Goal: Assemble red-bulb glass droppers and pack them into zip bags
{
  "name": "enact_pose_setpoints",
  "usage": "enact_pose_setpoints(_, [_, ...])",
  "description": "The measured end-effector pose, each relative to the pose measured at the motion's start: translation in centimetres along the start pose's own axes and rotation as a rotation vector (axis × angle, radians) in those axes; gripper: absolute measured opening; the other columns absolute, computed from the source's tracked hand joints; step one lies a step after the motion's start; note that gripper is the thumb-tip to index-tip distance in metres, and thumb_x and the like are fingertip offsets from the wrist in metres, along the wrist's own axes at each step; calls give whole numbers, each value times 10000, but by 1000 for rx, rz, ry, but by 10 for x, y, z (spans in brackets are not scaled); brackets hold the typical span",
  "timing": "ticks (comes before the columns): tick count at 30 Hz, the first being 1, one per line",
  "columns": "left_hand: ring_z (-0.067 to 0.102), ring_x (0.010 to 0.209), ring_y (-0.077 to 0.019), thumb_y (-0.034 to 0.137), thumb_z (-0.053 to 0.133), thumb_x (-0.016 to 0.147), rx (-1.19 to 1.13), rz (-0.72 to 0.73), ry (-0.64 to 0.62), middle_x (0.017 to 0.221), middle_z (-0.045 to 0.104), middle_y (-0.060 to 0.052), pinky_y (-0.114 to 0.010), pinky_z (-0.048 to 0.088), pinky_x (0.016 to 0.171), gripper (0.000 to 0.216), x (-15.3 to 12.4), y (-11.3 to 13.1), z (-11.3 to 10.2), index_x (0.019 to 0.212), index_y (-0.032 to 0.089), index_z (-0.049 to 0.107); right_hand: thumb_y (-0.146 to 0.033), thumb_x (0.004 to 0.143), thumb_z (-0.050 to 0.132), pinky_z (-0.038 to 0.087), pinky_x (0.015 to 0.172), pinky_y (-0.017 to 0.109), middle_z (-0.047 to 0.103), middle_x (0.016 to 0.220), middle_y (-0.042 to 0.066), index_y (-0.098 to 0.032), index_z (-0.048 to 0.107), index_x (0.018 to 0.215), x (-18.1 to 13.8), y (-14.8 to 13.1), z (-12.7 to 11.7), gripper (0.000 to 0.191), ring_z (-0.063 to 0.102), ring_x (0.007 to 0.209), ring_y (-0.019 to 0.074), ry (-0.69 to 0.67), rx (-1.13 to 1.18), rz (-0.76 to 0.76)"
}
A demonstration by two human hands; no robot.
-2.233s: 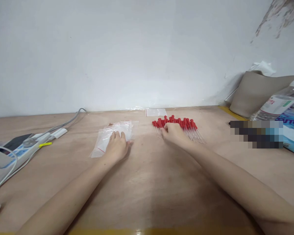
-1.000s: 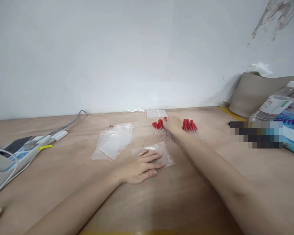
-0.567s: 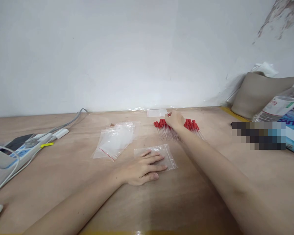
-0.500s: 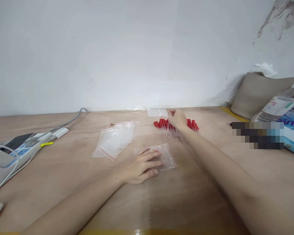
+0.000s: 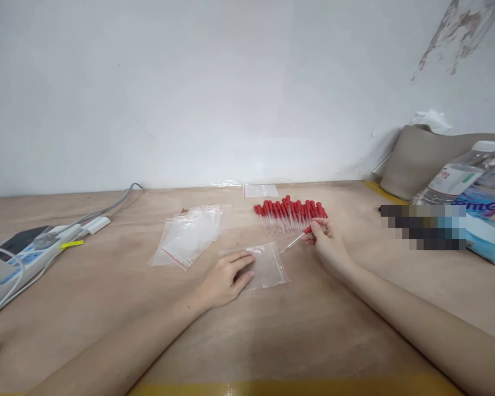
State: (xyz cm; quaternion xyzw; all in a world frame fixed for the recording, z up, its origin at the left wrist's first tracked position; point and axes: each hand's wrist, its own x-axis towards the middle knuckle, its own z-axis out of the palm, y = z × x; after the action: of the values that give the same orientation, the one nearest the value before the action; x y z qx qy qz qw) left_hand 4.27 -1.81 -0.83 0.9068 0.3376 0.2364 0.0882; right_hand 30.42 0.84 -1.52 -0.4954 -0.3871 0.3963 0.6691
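Observation:
My left hand (image 5: 230, 278) lies on a clear zip bag (image 5: 268, 269), fingers stretched out over its left part. The bag's zip end with a red line faces right. Between thumb and fingers of my right hand (image 5: 325, 239) is a dropper (image 5: 296, 241), a clear thin tube with a red rubber bulb. Its tip points down and left, close to the bag's zip end. Just behind lies a pile of red-bulbed droppers (image 5: 289, 212) side by side. A stack of clear zip bags (image 5: 192, 234) rests left of the pile.
Another zip bag (image 5: 260, 191) lies against the wall. On the left are a power strip (image 5: 45, 247) with plugs and a grey cable (image 5: 115, 204). To the right stand a plastic bottle (image 5: 454, 176), a grey-brown bag (image 5: 408, 159) and a blue-white pack (image 5: 487, 236).
My right hand has drawn back from the pile toward me with one dropper pinched in it. My left hand has shifted slightly left on the bag.

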Motion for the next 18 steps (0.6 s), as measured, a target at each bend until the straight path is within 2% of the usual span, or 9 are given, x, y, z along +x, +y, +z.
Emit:
enact_pose_setpoints(6, [495,1113,-218,362,470,837,-32,-21,-19,1221,528,-78,-389,406,942,419,2,-1,-2,1224,200,465,-369,704,606,526,594,303,579,681,-27,-228,382,833,-13,3,7,295,621,562,134,-118,86,160])
enact_pose_setpoints(10, [485,1123,-227,434,529,786,-74,-30,-75,1251,501,-88,-388,396,946,534,3,-2,-6,1252,194,431,-317,703,630,510,675,300,610,748,2,-209,438,829,-20,0,1,254,629,660,132,-402,35,269])
enact_pose_setpoints(14, [476,1133,-229,437,524,788,-86,-34,-97,1255,497,-89,-391,380,958,529,3,-2,-8,1248,189,437,-303,696,651,471,638,243,584,696,-22,-183,497,829,-20,-7,-7,237,575,620,85,-706,-122,209])
enact_pose_setpoints(18, [452,1154,-222,432,501,806,-70,-25,-105,1265,485,-89,-384,362,975,524,4,-1,-7,1262,185,422,-294,687,660,457,686,250,552,1005,23,-179,501,804,-22,-11,-3,228,564,705,70,-858,-53,131])
